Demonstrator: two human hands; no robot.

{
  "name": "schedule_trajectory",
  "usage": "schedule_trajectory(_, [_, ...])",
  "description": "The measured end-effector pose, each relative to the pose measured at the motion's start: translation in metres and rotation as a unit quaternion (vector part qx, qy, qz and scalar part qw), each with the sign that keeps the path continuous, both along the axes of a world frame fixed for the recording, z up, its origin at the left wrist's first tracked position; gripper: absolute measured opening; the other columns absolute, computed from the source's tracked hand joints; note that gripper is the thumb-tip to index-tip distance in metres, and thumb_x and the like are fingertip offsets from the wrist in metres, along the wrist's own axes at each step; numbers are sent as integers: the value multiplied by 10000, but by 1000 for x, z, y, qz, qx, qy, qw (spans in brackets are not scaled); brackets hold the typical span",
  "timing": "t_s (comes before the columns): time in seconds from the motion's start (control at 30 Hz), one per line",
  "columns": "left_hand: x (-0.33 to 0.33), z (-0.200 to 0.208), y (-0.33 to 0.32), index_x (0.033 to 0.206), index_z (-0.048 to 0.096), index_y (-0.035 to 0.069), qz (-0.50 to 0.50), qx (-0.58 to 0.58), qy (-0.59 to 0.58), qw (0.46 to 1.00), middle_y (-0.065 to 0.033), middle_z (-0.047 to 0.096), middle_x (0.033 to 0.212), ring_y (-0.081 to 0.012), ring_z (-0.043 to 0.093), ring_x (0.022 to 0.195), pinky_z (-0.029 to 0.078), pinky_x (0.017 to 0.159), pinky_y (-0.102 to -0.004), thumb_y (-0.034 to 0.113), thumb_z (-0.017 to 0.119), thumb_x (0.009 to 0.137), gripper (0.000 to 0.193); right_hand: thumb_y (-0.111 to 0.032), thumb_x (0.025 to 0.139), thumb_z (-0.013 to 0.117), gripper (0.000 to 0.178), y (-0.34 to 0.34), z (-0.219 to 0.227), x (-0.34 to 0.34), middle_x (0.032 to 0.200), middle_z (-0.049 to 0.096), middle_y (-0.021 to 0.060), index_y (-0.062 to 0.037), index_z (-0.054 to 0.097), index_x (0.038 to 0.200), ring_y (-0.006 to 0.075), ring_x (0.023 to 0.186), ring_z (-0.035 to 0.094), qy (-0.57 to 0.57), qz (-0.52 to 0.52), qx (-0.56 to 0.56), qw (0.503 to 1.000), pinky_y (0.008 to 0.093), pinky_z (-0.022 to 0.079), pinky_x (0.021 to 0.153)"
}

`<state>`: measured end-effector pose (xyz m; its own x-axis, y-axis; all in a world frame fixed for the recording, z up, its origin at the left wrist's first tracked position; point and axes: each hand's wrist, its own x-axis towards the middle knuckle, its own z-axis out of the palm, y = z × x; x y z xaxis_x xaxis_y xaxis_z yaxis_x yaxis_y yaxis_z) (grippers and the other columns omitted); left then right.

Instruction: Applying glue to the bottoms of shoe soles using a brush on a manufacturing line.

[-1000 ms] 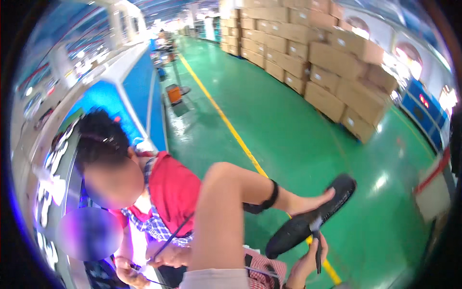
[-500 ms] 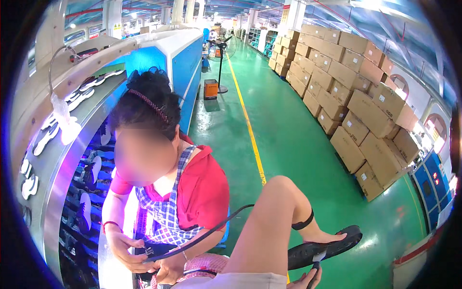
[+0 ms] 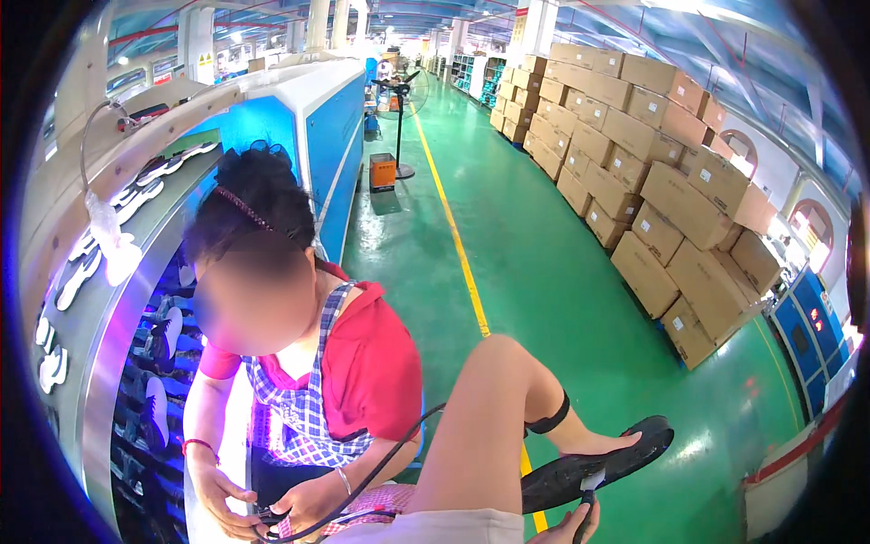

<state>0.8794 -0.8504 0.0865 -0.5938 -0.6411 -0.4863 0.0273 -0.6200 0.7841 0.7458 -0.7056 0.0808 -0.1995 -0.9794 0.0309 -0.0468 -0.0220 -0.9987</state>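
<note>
1. A black shoe piece [image 3: 548, 482] is held at the lower right, above the green floor [image 3: 412, 272]; whether it is sole or upper cannot be told.
2. It is gripped near its far end by the left hand [image 3: 598, 442], the digits closed on it and partly hidden.
3. A dark-handled brush [image 3: 587, 508] is pinched in the right hand [image 3: 564, 529], which is cut by the lower edge; its pale tip is set against the piece's near side.
4. The piece is judged light and somewhat flexible, and slippery if coated; it is best taken by its ends or rim, clear of the brushed part.
5. A black cord [image 3: 385, 462] is held by a seated co-worker [image 3: 372, 363].
6. Pale soles [image 3: 80, 276] are lined along the conveyor [image 3: 100, 335], left of its metal edge.
7. Cartons [image 3: 675, 195] are stacked beyond, rightward.
</note>
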Motion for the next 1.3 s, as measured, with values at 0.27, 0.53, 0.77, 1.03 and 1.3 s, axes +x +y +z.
schedule_trajectory(0.27, [3, -2, 6, 1132, 535, 129, -15, 4, 1, 1000, -80, 583, 942, -224, 569, 830, 459, 767, -391, 916, 257, 689, 945, -283, 934, 576, 418, 3, 0, 2, 1188, 569, 180, 49, 549, 1188, 287, 1059, 554, -8, 12, -12, 1000, 390, 456, 915])
schedule_trajectory(0.53, [10, -1, 11, 1170, 529, 114, -24, -6, 6, 1000, -101, 599, 997, -237, 586, 881, 472, 800, -397, 904, 251, 705, 958, -298, 927, 584, 436, 12, 3, 6, 1207, 557, 196, 48, 547, 1190, 294, 1072, 550, -38, -2, -19, 999, 408, 439, 938])
schedule_trajectory(0.77, [10, -3, 8, 1160, 534, 115, -15, -22, 11, 1000, -95, 605, 1001, -227, 589, 879, 477, 782, -380, 881, 251, 734, 921, -251, 900, 632, 425, -1, 9, 5, 1163, 593, 205, 89, 569, 1147, 288, 989, 584, -73, -137, -83, 984, 380, 478, 884])
schedule_trajectory(1.03, [-21, -4, -18, 1149, 539, 116, -47, -20, 29, 998, -88, 612, 1005, -216, 593, 876, 484, 761, -360, 854, 252, 766, 880, -179, 941, 550, 309, -8, -4, 1, 1125, 567, 74, 8, 530, 1186, 152, 1025, 516, -154, -162, -107, 969, 296, 393, 894])
schedule_trajectory(1.3, [-48, 2, -30, 1229, 480, 75, -60, -50, 117, 990, -141, 583, 1107, -254, 581, 977, 472, 837, -407, 880, 256, 709, 984, 8, 849, 619, 227, 0, -10, -17, 1171, 585, 169, 2, 574, 1071, 238, 1123, 532, -224, -77, -100, 966, 355, 397, 993])
